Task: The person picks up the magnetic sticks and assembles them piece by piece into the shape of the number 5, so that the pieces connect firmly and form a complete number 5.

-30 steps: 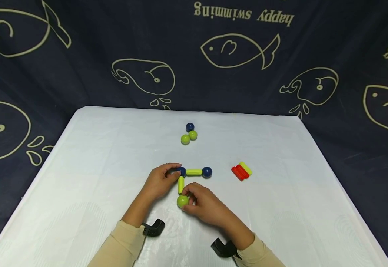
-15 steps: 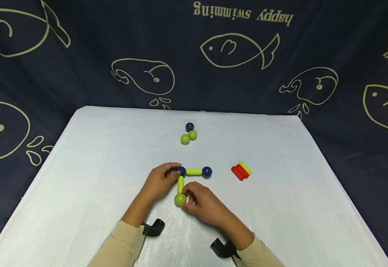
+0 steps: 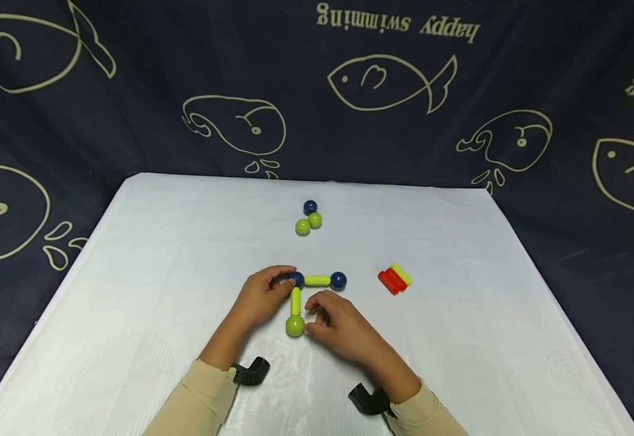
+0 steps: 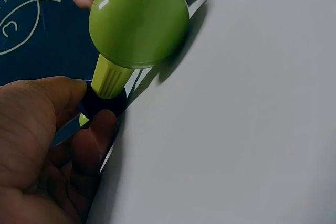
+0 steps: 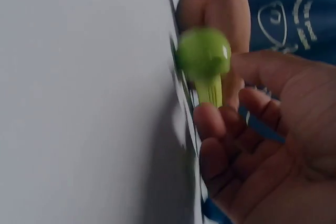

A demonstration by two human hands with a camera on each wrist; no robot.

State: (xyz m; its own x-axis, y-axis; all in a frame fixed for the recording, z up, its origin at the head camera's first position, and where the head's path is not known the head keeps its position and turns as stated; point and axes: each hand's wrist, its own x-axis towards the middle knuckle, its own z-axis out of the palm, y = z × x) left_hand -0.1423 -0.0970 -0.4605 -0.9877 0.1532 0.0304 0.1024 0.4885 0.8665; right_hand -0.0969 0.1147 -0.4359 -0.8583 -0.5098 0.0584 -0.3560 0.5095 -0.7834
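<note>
An L of balls and ribbed rods lies on the white table. My left hand (image 3: 262, 297) pinches its corner dark blue ball (image 3: 297, 279) between thumb and fingers. From that ball one yellow-green rod (image 3: 317, 281) runs right to a second blue ball (image 3: 338, 281). The other yellow-green rod (image 3: 295, 301) points toward me and ends at a green ball (image 3: 295, 326), which looms large in the left wrist view. Just right of this green ball, my right hand (image 3: 344, 327) holds nothing, its fingers loosely bent and parted.
Farther back sit a loose blue ball (image 3: 310, 208) and two green balls (image 3: 303, 227), close together. To the right, red rods (image 3: 392, 281) lie beside a yellow rod (image 3: 401, 274). A dark cloth (image 3: 306, 72) with fish drawings hangs behind the white table (image 3: 186, 230).
The green ball has shifted slightly left and now meets the near end of the rod. My right hand has let go of it and drawn back right. The left hand stays put.
</note>
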